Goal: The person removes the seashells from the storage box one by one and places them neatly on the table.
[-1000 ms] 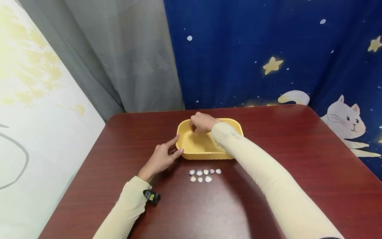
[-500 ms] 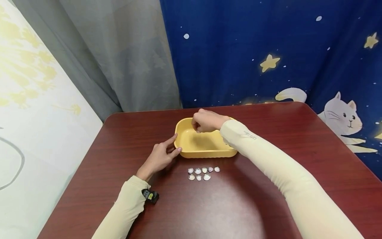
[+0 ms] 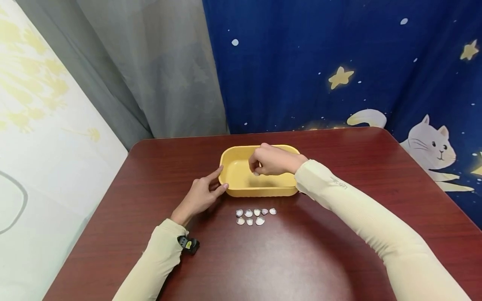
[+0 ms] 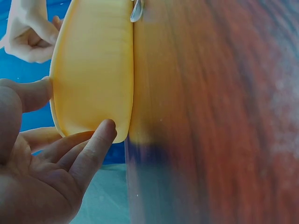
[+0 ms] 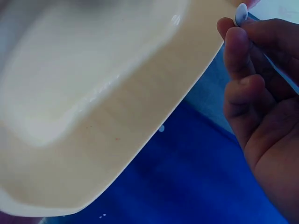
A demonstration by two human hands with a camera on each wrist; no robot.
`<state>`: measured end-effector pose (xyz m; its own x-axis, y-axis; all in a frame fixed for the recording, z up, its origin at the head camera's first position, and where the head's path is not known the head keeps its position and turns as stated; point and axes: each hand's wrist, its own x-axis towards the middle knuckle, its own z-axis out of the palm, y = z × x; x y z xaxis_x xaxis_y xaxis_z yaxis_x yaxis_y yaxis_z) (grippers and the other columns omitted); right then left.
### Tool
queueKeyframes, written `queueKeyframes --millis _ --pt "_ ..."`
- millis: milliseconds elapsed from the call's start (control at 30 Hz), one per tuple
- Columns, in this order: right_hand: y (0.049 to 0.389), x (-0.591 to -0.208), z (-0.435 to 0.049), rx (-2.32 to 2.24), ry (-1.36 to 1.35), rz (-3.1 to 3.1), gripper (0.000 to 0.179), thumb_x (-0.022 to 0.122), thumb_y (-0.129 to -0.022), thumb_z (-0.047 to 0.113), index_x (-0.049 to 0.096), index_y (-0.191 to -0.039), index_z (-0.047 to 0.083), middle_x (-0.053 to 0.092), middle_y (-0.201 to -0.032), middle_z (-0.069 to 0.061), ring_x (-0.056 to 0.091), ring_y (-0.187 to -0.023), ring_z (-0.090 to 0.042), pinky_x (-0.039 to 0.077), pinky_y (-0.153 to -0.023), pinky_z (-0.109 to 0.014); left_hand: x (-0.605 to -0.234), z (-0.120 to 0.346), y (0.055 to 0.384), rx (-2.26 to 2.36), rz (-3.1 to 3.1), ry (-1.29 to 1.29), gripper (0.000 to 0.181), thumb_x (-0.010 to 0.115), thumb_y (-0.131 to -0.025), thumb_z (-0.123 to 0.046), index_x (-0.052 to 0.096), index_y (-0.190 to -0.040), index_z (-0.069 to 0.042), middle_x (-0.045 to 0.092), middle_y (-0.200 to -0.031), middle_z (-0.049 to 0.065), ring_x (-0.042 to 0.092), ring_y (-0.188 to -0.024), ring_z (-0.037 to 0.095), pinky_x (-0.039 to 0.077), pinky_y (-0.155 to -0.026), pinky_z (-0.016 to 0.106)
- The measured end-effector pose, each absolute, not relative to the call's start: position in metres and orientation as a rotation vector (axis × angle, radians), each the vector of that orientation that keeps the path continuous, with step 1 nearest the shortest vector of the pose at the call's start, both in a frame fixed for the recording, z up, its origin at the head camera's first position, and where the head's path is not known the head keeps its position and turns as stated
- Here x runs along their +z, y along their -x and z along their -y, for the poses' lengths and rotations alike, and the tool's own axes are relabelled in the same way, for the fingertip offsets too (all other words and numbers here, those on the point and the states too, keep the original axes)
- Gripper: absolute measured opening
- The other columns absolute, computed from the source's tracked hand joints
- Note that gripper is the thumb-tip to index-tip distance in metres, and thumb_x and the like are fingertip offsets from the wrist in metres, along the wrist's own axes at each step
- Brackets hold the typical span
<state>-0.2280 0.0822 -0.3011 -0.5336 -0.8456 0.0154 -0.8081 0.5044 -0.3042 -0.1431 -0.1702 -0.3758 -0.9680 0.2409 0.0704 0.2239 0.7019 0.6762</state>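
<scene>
My right hand (image 3: 276,161) is over the inside of a yellow plastic basin (image 3: 260,192). Between thumb and fingertip it pinches a small pale seashell (image 5: 241,14), seen edge-on in the right wrist view. My left hand (image 3: 201,194) touches the basin's left end, fingers spread and fairly straight. Its thumb lies at the rim in the left wrist view, and its other fingers rest along the end wall. In front of the basin lie several small seashells (image 3: 257,212) in two rows, the nearer row having three.
The basin stands toward the far side of a glossy reddish-brown table (image 3: 339,159). Behind it hang a grey curtain (image 3: 177,71) and a dark blue star-patterned curtain (image 3: 301,62). A white wall (image 3: 37,146) is at the left.
My right hand has moved right and toward me above the basin, and the shell in its fingertips now shows. My left hand has stayed at the basin's left end.
</scene>
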Motion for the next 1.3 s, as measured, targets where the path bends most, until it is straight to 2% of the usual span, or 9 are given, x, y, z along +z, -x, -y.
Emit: queueKeyframes --millis 633,1300 --pt "0.19 -0.303 -0.11 -0.497 1.608 -2.589 0.017 0.072 -0.083 0.003 0.074 -0.074 0.017 0.068 -0.069 0.011 0.052 -0.06 0.001 0.047 -0.063 -0.02 -0.376 0.17 0.142 1.151 -2.864 -0.395 0.069 0.064 -0.099 -0.035 0.034 -0.157 -0.016 0.051 -0.151 0.013 0.061 -0.127 0.021 0.055 -0.097 0.039" --pt "0.152 -0.337 -0.12 -0.461 1.555 -2.547 0.018 0.067 -0.082 0.001 0.074 -0.076 0.016 0.066 -0.071 0.012 0.058 -0.069 -0.001 0.05 -0.067 -0.018 -0.376 0.168 0.143 1.141 -2.868 -0.403 0.069 0.064 -0.099 -0.035 0.034 -0.157 -0.014 0.05 -0.152 0.014 0.06 -0.129 0.021 0.054 -0.098 0.04"
